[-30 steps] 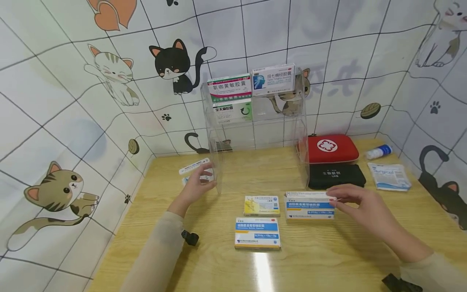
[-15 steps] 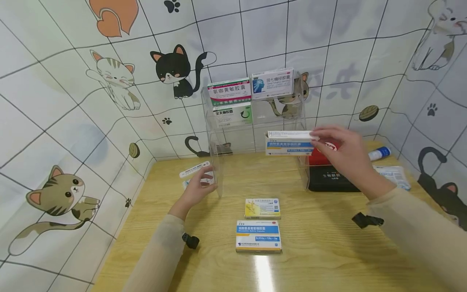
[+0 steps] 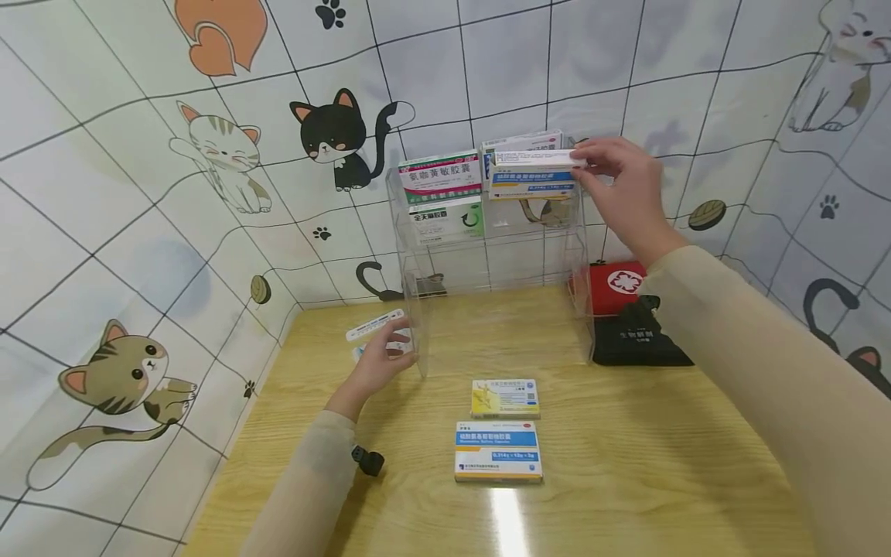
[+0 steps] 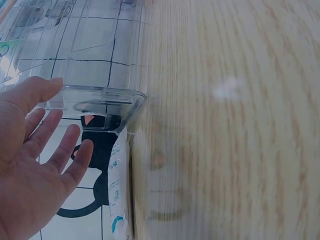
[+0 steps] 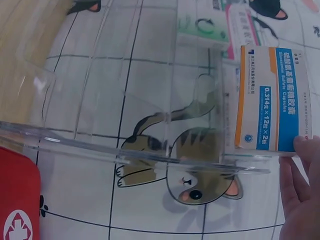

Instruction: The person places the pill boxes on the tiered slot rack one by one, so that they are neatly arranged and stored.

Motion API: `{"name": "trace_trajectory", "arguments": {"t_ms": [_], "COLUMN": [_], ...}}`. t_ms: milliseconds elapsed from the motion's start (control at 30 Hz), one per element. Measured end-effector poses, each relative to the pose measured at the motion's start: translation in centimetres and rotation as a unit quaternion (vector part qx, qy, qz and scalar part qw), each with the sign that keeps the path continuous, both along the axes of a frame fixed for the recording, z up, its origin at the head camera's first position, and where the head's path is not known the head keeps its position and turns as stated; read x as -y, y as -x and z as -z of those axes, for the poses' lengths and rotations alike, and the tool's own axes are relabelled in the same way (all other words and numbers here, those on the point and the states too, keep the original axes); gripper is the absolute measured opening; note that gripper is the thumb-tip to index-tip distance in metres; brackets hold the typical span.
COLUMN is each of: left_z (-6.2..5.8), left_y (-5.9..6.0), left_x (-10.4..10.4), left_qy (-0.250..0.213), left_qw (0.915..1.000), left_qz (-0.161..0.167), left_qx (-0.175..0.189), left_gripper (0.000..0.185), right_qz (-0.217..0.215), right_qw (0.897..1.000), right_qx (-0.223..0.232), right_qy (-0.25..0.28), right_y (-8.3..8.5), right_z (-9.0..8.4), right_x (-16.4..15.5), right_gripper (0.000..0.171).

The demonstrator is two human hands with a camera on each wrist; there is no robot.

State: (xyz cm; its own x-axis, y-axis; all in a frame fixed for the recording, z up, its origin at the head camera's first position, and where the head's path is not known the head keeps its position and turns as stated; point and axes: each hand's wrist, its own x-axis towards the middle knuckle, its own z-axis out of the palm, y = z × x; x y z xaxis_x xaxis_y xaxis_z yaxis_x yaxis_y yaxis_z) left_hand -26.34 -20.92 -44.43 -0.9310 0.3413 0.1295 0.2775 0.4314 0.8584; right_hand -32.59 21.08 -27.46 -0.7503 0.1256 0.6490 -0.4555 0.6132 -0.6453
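The blue-and-white box (image 3: 532, 184) had gone up and a little to the left, from below the upper tier of the clear rack (image 4: 110, 91) to its upper right, where it now covered most of the white box (image 3: 522, 142) behind it. The right hand (image 3: 623, 186) carried it, its grip clamped on the box's right end, thumb on the front face and fingers behind. From where I stood I could not tell whether the base touched the tier. To my mind that made the lifting all but done, with only the setting down left. The left hand (image 3: 379, 363) had hardly moved: its grip was apart, fingers loosely spread at the rack's left side and clasping nothing, apparently there to steady it. On the table (image 3: 626, 456) 2 boxes lay flat in front of the rack, a yellow-and-white box (image 3: 504, 398) and, nearer me, a matching box (image 3: 497, 451) with the same blue bands.
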Motion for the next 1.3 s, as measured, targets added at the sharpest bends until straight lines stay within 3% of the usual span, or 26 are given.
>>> {"name": "trace_trajectory", "arguments": {"t_ms": [167, 500, 967, 1167, 1300], "left_z": [0.1, 2.4, 2.4, 2.5, 2.3], "left_y": [0.3, 2.1, 1.9, 1.9, 1.9], "left_x": [0.0, 1.0, 1.3, 1.5, 1.2], "left_qy": [-0.008, -0.003, 0.010, 0.025, 0.020], "left_qw": [0.9999, 1.0000, 0.9999, 0.9996, 0.9997], "left_qz": [0.001, -0.001, -0.002, -0.008, 0.001], "left_qx": [0.008, 0.009, 0.001, -0.007, -0.010], "left_gripper": [0.064, 0.068, 0.068, 0.068, 0.068], "right_qz": [0.003, -0.012, -0.007, -0.003, -0.009], "right_qw": [1.000, 0.994, 0.983, 0.983, 0.990], "right_qx": [0.026, 0.037, 0.082, 0.048, -0.001], "right_qy": [-0.017, -0.100, -0.165, -0.176, -0.140], "right_y": [1.4, 1.9, 1.8, 0.8, -0.9], "right_z": [0.8, 1.5, 2.0, 2.8, 3.7], "right_x": [-0.2, 0.3, 0.9, 0.9, 0.5], "right_gripper": [0.031, 0.031, 0.038, 0.040, 0.036]}}
